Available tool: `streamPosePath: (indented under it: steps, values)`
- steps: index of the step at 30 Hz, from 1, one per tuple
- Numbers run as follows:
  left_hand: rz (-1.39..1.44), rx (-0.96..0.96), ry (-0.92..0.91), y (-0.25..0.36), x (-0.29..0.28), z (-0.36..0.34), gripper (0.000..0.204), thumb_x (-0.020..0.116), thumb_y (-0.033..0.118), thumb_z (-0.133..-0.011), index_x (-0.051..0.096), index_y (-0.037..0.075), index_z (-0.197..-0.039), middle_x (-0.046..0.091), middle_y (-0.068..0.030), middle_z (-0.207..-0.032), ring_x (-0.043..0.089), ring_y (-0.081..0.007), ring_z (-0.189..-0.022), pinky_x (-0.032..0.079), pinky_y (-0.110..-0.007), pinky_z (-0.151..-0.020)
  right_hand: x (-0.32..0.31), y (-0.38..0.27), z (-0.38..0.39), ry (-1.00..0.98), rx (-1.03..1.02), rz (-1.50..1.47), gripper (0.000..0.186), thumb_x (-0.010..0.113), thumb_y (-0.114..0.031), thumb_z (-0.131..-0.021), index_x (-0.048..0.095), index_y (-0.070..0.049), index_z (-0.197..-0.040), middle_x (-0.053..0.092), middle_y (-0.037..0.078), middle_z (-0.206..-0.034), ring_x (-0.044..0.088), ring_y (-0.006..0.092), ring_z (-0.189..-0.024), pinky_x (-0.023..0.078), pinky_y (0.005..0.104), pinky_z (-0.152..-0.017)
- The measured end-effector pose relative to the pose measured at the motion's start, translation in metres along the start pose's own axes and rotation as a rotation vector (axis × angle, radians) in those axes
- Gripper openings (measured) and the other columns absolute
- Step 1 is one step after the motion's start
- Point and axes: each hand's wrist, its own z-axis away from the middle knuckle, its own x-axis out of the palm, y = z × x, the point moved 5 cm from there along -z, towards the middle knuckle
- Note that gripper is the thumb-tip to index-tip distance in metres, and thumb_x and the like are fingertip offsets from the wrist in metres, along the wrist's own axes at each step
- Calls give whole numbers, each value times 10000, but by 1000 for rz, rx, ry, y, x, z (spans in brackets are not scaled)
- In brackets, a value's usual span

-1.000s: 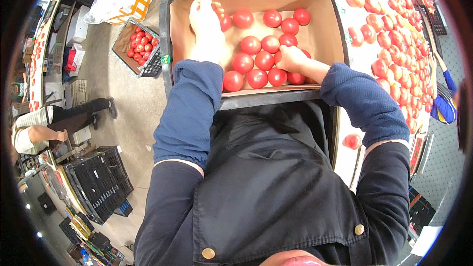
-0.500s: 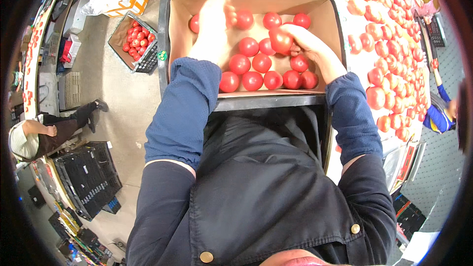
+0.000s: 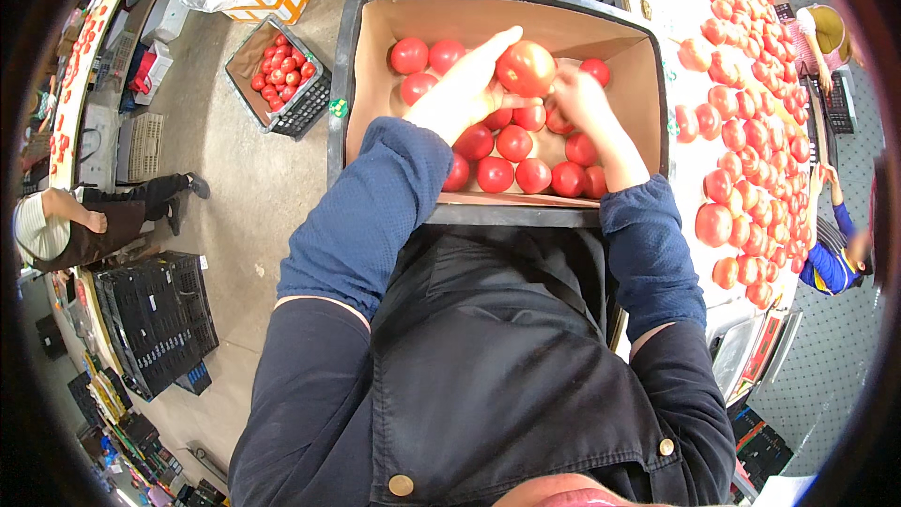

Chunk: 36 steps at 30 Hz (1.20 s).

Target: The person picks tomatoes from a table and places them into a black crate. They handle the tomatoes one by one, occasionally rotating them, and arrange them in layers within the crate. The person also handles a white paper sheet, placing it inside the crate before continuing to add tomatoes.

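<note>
Tomato (image 3: 526, 69) over lined crate (image 3: 507, 216), held in fingers of left hand (image 3: 460, 89); right hand (image 3: 584, 101) beside it, fingers bent, grip unclear. Loose tomatoes (image 3: 513, 143) crowd below; tomato-strewn tabletop (image 3: 683, 183) right, smaller crate (image 3: 305, 105) on floor (image 3: 253, 188) left.

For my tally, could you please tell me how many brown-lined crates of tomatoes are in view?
2: near crate directly ahead, farther crate on the floor at left; others may be hidden.
</note>
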Motion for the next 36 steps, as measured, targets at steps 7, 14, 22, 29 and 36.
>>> streamPosePath:
  steps: [7, 14, 22, 29, 36]
  values:
    - [111, 91, 188, 12, -8, 4, 410, 598, 364, -954, 541, 41, -1200, 625, -117, -1090, 633, -268, -952, 574, -404, -772, 99, 17, 50, -448, -727, 1284, 277, 503, -228, -919, 627, -1, -1019, 653, 208, -892, 679, 335, -776, 537, 428, -636]
    - [102, 115, 227, 11, -15, 3, 370, 571, 366, -965, 555, 64, -1178, 629, -102, -1081, 634, -232, -927, 558, -361, -768, 105, 47, 33, -400, -308, 843, 490, 616, -298, -858, 548, 82, -1161, 686, 206, -850, 685, 353, -747, 551, 442, -672]
    - [-159, 199, 338, 14, -15, 7, 332, 615, 412, -904, 620, 119, -1060, 659, -43, -928, 640, -177, -800, 533, -374, -642, 35, -23, 23, -402, 299, -483, 464, 579, -343, -899, 537, -26, -1235, 653, 172, -1097, 675, 313, -958, 556, 428, -788]
    - [-10, 172, 380, 29, -25, 2, 261, 593, 360, -849, 652, 133, -963, 640, -52, -983, 630, -221, -896, 574, -439, -688, -5, -27, 5, -474, 220, -1333, 460, 542, -420, -943, 555, -29, -1185, 655, 211, -1079, 664, 385, -890, 573, 435, -752]
    - [-77, 167, 375, 28, -23, 4, 285, 558, 363, -889, 652, 106, -969, 651, -52, -980, 645, -221, -908, 580, -435, -632, 0, -29, 10, -342, 280, -1268, 406, 564, -404, -943, 618, -31, -1094, 660, 193, -998, 669, 313, -837, 585, 404, -660]
